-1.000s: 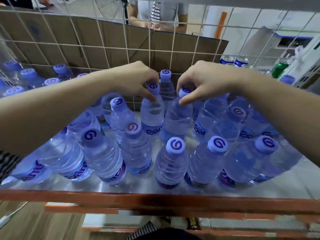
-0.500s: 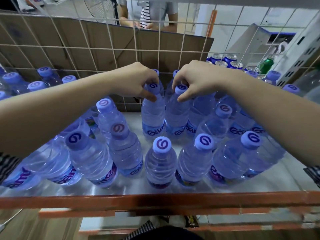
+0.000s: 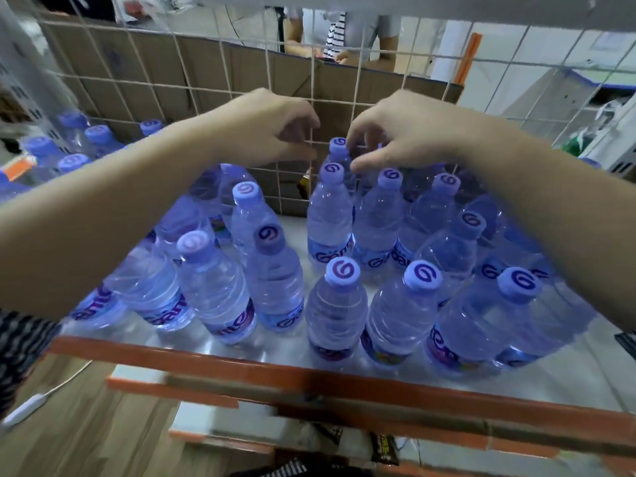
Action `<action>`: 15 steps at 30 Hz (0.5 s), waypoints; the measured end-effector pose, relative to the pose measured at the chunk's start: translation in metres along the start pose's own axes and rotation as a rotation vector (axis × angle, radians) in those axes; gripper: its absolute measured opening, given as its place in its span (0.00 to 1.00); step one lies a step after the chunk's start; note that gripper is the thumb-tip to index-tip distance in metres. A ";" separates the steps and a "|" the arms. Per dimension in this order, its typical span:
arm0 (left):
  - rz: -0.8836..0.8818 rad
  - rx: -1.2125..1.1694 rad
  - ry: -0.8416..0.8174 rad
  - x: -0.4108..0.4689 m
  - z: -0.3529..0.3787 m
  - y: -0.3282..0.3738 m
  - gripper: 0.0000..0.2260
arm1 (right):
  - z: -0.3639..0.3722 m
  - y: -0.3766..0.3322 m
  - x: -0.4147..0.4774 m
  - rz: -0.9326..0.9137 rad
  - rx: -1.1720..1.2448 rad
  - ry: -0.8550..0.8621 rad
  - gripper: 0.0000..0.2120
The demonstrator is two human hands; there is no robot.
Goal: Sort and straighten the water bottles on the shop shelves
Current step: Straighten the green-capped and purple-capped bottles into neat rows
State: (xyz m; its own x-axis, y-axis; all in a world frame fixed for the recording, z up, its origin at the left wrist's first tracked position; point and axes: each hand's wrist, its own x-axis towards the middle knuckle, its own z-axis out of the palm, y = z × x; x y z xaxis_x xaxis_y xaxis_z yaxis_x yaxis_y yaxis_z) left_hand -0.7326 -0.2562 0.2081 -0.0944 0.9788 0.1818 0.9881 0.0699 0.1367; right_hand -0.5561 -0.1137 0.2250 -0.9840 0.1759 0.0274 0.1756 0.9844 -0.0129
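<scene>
Plastic water bottles (image 3: 339, 304) are stood across the metal shelf (image 3: 585, 383), a far-middle bottle (image 3: 339, 145) being straightened, its cap seemingly pinched by the right hand (image 3: 395, 136), the left hand (image 3: 268, 132) curled empty; the scattered left cluster (image 3: 213, 287) is judged next.

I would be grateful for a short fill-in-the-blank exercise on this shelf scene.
The shelf under the bottles has a front edge coloured ___.
Behind the wire grid stands brown ___.
The left hand and right hand reach toward the ___ of the shelf.
Missing words: orange; cardboard; back.
</scene>
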 end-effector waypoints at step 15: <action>0.008 0.052 -0.012 -0.074 -0.025 -0.152 0.13 | 0.008 -0.120 0.133 -0.085 -0.027 -0.078 0.14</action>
State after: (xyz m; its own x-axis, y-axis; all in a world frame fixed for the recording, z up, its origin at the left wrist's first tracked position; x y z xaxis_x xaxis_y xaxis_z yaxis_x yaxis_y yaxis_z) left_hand -0.8789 -0.3440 0.1985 -0.0849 0.9816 0.1709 0.9939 0.0712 0.0846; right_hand -0.7083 -0.2082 0.2219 -0.9945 0.0915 -0.0509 0.0909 0.9958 0.0133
